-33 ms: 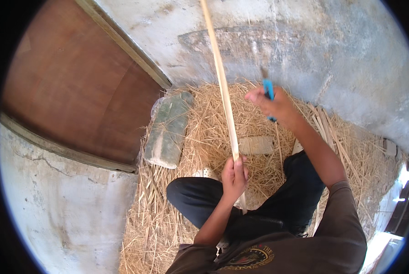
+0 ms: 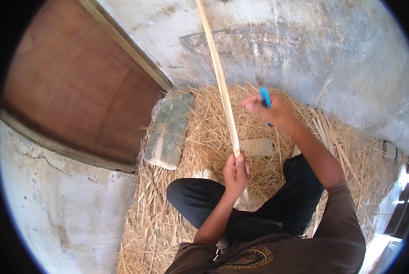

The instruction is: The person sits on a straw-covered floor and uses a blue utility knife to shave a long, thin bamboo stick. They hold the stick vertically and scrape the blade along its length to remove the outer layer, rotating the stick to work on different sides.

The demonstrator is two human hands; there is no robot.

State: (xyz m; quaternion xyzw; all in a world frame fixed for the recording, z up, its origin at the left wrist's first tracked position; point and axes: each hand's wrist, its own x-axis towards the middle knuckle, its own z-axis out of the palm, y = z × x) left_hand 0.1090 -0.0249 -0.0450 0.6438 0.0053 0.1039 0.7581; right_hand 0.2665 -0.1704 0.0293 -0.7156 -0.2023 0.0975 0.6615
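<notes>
My left hand (image 2: 237,176) is closed around the lower part of a long, pale bamboo-like strip (image 2: 223,89). The strip slants up and slightly left past the top of the picture; its short lower end shows below the hand, over my lap. To the right of the strip, my right hand (image 2: 273,109) grips a blue-handled knife (image 2: 265,97), its blurred blade pointing up and away from me. The knife and the strip are apart.
Thin straw-like shavings (image 2: 209,118) cover the floor around my crossed legs. A wrapped greenish-grey block (image 2: 168,132) lies at left, by a brown panel (image 2: 81,91). A pale brick-like block (image 2: 257,147) sits ahead, and long strips (image 2: 325,128) lie at right below the wall (image 2: 314,50).
My right hand has shifted slightly toward me and left with the knife. The left hand still holds the strip, with its lower end swung a little.
</notes>
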